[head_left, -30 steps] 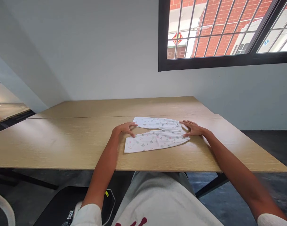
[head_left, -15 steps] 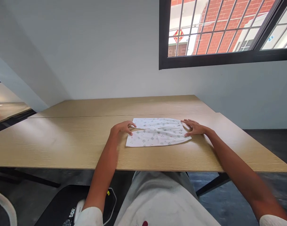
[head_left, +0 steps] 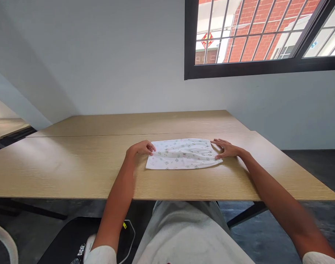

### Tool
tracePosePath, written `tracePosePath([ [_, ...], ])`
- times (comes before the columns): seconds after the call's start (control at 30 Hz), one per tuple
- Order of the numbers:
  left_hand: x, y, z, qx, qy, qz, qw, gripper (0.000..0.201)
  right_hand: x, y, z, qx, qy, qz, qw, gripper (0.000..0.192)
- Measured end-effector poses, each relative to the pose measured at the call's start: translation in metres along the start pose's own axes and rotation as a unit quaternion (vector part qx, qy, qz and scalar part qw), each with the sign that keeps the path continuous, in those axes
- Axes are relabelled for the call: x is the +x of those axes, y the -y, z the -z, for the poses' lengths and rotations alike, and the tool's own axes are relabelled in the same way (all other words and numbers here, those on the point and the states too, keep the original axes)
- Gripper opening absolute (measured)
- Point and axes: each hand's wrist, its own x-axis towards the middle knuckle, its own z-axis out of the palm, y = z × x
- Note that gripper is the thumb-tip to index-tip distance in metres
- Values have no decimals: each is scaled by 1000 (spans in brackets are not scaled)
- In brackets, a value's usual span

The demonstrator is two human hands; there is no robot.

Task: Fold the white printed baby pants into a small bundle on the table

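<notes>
Here, left hand [head_left: 141,147] curled, pinching the patterned cloth [head_left: 182,154] edge — right hand [head_left: 225,148] spread flat on it.

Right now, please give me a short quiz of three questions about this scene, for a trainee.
1. True or false: the printed white cloth lies flat on the wooden table.
2. Which hand rests open, fingers spread, on the cloth's edge? A) left hand B) right hand
3. Fill in: above the table's far right side, the wall has a black-framed ____.

Key: 1. true. 2. B; the left hand is curled at the opposite edge. 3. window.
</notes>
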Motion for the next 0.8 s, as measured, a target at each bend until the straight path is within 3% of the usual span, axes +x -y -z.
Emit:
tracePosePath([
  [0.27,-6,-9,-1,31,-34,4,999,52,2,-2,-2,-19,-4,3,1000,121],
  [0.57,-1,1,0,68,-13,16,997,97,2,-1,-3,-22,-3,-2,1000,120],
  [0.8,-5,-5,-1,129,36,42,990,136,3,-1,-2,-27,5,-4,1000,120],
])
